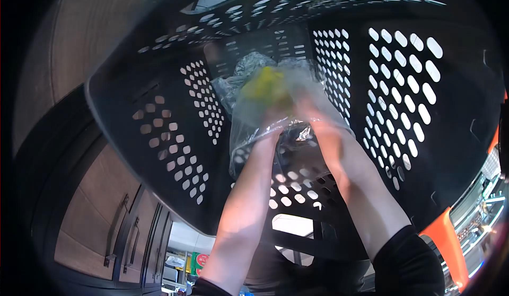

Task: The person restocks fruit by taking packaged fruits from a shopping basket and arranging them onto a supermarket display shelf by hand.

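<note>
Deep in a black perforated basket point(424, 57) lies a crumpled clear plastic bag point(246, 131). Both my forearms reach through the bag's mouth. Inside it is a blurred yellow-green thing point(265, 84), whose kind I cannot make out. My left hand point(279, 113) is just below this thing, close to or touching it. Beside it, my right hand point(306, 108) is also under the cloudy plastic, a little to the right of the yellow-green thing. Motion blur and the film hide the fingers of both hands, so their grip does not show.
The basket's high walls surround both arms. Wooden cabinet doors point(93, 219) with dark handles stand at the left. An orange part point(449, 245) shows at the lower right, outside the basket. Packaged items point(185, 261) appear below the basket's left rim.
</note>
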Demonstrator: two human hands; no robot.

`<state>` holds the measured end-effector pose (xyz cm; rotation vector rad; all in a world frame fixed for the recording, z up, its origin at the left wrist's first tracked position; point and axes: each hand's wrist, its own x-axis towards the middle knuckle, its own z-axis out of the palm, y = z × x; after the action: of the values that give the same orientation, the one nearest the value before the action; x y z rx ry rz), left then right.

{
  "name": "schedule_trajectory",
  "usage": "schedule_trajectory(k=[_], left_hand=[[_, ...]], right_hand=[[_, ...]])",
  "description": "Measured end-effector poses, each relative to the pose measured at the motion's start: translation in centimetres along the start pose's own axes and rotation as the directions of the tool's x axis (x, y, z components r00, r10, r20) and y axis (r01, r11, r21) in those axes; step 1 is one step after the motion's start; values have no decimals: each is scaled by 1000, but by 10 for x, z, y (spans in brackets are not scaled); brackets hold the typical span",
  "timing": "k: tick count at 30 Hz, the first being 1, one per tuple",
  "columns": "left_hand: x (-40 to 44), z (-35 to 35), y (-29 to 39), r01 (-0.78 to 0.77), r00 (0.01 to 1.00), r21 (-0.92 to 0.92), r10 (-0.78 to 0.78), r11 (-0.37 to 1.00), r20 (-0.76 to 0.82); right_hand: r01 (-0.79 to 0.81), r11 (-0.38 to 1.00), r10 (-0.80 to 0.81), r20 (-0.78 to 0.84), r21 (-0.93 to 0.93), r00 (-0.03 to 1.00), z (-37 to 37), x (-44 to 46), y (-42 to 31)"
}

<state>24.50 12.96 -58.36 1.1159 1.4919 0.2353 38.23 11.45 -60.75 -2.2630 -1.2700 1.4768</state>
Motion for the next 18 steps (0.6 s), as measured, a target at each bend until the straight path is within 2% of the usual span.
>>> schedule_trajectory(k=[8, 18], left_hand=[[-7, 2, -1, 174, 984, -89, -170, 981, 51], [-3, 4, -1, 297, 954, -183, -286, 937, 86]], right_hand=[[-28, 996, 27, 9, 90, 1000, -1, -4, 12], [-27, 992, 25, 19, 125, 1000, -11, 4, 9]])
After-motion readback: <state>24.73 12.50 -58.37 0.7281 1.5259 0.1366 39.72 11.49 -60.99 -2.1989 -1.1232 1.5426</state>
